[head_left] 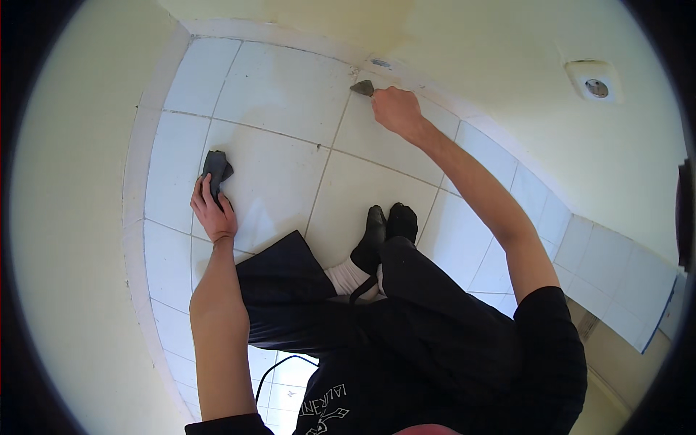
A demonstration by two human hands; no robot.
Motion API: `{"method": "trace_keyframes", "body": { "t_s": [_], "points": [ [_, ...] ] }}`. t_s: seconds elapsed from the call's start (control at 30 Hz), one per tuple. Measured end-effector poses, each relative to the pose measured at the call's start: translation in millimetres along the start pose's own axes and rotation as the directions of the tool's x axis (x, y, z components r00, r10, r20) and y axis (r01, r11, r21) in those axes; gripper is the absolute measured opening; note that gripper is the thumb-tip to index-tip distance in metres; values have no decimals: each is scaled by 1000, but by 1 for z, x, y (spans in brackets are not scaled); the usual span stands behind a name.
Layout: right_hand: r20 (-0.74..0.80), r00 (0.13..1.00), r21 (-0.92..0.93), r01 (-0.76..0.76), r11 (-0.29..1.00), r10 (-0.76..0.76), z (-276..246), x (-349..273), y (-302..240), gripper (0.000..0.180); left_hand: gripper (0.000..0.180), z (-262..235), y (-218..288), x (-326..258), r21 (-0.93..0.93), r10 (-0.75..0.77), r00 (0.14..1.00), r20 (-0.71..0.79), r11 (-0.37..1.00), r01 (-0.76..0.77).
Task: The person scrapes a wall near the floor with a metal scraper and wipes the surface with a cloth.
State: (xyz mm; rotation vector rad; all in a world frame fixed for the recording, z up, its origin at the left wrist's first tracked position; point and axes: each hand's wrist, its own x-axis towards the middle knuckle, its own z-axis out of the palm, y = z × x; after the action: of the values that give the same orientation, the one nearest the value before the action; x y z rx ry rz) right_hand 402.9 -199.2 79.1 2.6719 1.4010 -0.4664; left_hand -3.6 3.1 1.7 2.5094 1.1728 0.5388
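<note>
White-tiled floor [290, 170], square grid of grout; pale skirting [135, 188] along base of cream-yellow walls [80, 217]; socket [597, 88] at upper right.

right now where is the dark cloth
In the head view, the dark cloth is at left, touching the left hand, on the white tiled floor near the left wall.

A dull, metal-looking blade [362, 88] is seen at upper centre, a matt, cloth-like wad [214, 165] at left; smooth, glossy tiles [264, 174] are laid mid-frame, a plastic-looking socket [594, 83] mounted upper right.
</note>
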Motion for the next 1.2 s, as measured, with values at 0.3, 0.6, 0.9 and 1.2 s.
{"method": "trace_keyframes", "body": {
  "t_s": [0.3,0.6,0.9,1.2],
  "points": [
    [-56,998,22,19,1000,-18,7,32,-31,14,55,0,3,1,3,3,1000,8,1000,-3],
    [348,892,569,-446,691,289,8,32,-27,23,56,-2,0,0,-11,19,1000,-17,1000,-19],
    [598,788,750,-614,-246,-145,33,35,-16,22,57,-3,-1,0,-29,19,1000,0,999,-19],
    [484,854,689,-506,-519,-190,37,73,-28,23,56,-3,1,-1,-21,19,1000,5,1000,-19]
  ]
}}
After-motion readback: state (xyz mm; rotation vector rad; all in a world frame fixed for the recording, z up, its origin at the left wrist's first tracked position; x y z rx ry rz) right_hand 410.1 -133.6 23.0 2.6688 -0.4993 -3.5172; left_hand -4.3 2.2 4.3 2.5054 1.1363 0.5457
